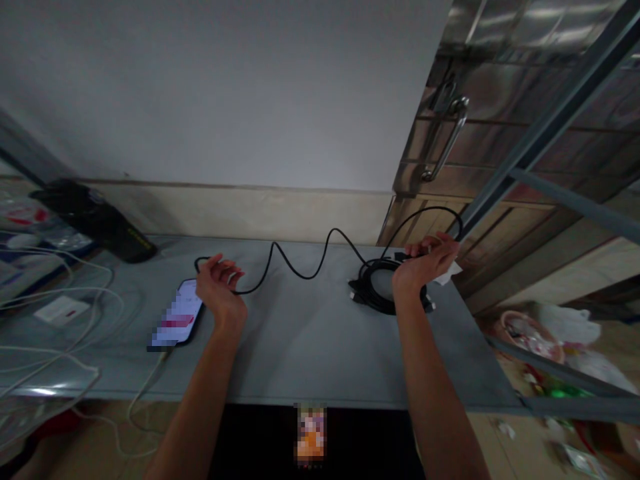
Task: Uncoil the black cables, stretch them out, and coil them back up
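Observation:
A thin black cable (305, 277) runs in loose waves across the grey shelf between my hands. My left hand (220, 290), fingers curled round one part of it, is beside a lit phone (180, 313). At the right, my right hand (427, 261) is closed on the cable near a dark plug, and a loop of cable arches up behind the fingers. Below and left of that hand lies a coiled bundle of black cables (373, 290) with several metal-tipped plugs. My right wrist partly covers the bundle.
The grey shelf (320, 353) stands against a white wall. On its left are a dark bottle (100, 223), a white charger (63, 310) and tangled white cables (95, 327). A metal post (545, 127) rises at the right, with a pink basket (533, 333) below.

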Available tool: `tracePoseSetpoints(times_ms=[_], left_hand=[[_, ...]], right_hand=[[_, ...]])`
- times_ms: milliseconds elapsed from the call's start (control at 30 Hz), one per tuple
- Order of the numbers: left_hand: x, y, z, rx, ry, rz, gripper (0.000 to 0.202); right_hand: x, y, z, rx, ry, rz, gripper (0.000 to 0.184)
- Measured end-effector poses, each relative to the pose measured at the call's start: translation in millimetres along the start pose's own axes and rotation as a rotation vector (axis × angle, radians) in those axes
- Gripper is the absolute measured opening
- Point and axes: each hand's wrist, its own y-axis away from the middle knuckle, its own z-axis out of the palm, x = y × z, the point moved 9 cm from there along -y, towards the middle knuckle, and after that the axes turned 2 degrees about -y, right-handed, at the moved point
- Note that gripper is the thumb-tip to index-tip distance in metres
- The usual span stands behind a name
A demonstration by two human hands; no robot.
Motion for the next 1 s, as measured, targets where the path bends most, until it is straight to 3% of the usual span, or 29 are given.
tracePoseSetpoints(times_ms=[267, 467, 567, 733, 867, 1000], left_hand=[[7.1, 8.4, 9.3, -0.079, 0.058, 0.084, 0.038], [-1.6, 21.9, 35.9, -0.339, 0.16, 0.018, 0.051], [-9.2, 33.0, 50.7, -0.465, 0.176, -0.055, 0.051], [-24.0, 49.1, 66.5, -0.607, 0.157, -0.222, 0.043], [-29.0, 62.6, 74.1, -0.705, 0.126, -0.381, 0.041], [-27.9, 77.9, 80.2, -0.801, 0.135, -0.527, 0.044]], right_hand=[[-2.5, 11.0, 11.5, -0.048, -0.089, 0.022, 0.051], [-11.0, 56.5, 50.0, -0.265, -0.234, 0.041, 0.044], [-18.6, 97.6, 73.1, -0.492, -0.228, 0.024, 0.046], [-22.2, 186.6, 104.0, -1.022, -0.091, -0.053, 0.039], [-22.7, 235.8, 107.2, -1.258, -0.04, -0.116, 0.03], [-23.5, 261.5, 106.1, -1.41, 0.045, -0.188, 0.023]])
